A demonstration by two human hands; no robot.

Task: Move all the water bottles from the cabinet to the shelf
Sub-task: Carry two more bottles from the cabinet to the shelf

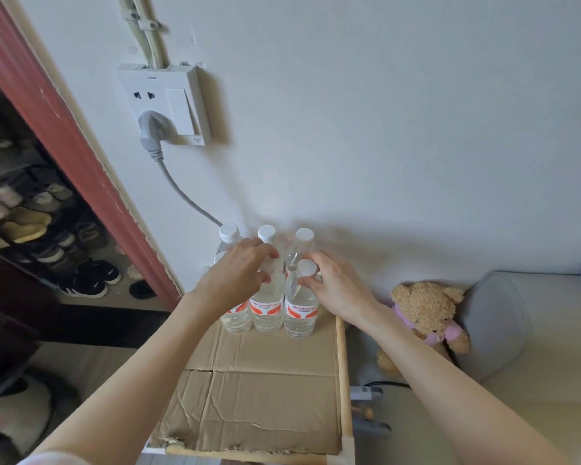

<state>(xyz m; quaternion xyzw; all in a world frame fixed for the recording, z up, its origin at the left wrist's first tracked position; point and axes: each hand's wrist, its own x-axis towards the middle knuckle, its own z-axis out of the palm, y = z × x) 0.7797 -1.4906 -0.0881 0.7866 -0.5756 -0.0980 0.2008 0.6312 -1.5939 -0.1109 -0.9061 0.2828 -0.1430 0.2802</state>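
Several clear water bottles with white caps and red-and-white labels stand in two rows at the far end of a cardboard-lined wooden shelf, against the wall. My left hand grips the neck of the front middle bottle, covering its cap. My right hand pinches the neck of the front right bottle, just below its white cap. A back-row bottle stands at the left, another back bottle at the right. Both held bottles stand upright on the cardboard.
A wall socket with a grey plug and cable hangs above the bottles. A teddy bear leans on a grey cushion to the right. A shoe rack shows past the red door frame on the left.
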